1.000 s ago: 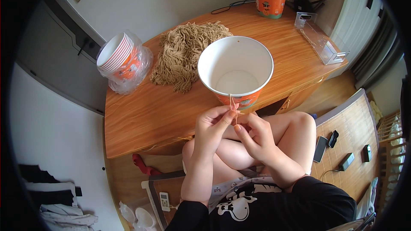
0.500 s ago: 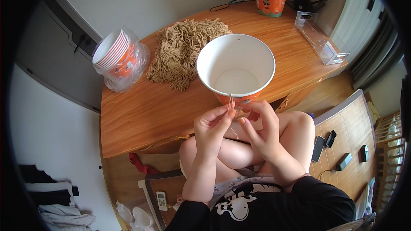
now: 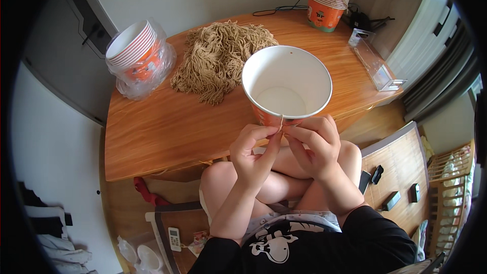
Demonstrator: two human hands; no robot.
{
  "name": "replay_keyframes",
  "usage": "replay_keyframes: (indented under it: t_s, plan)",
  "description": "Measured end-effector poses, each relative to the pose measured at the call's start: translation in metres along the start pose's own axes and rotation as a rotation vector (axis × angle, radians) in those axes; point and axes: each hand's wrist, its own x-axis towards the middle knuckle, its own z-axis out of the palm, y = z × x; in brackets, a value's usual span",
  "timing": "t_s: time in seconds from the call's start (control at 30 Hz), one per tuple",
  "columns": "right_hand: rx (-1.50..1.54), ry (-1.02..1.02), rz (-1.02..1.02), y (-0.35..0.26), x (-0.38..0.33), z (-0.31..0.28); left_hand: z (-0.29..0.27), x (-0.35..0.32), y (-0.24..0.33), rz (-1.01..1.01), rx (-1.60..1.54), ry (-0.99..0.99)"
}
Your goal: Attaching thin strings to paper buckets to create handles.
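Observation:
A large paper bucket [image 3: 286, 78], white inside and orange outside, stands at the near edge of the table with its mouth tilted toward me. A small hole shows in its far wall, just under the rim. At the near rim, a thin pale cord [image 3: 282, 120] comes up against the bucket. My left hand [image 3: 253, 160] pinches the cord between thumb and forefinger. Close beside it, my right hand [image 3: 317, 147] is closed on the cord too, fingertips almost touching the left ones. The cord's lower part is hidden by my fingers.
Behind the bucket, to the left, lies a heap of tan cords [image 3: 218, 61] on the wooden table [image 3: 162, 137]. Plastic-wrapped buckets [image 3: 134, 53] stand far left. A tall bucket stack [image 3: 327, 7] rises at the back right, near a clear plastic tray [image 3: 373, 61].
Both hands have drawn together at the cord; my right fingers, apart before, now pinch it beside the left. The view has shifted slightly.

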Motion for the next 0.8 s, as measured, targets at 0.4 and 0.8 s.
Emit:
replay_keyframes:
  t_s: [0.4,0.8]
  plan:
    - [-0.16,-0.241,-0.481,0.018,0.044,-0.017,-0.008,0.012,0.019,0.216,0.321,-0.033]
    - [-0.041,-0.26,-0.495,0.023,0.045,-0.013,-0.008,0.009,0.023,-0.1,0.103,-0.084]
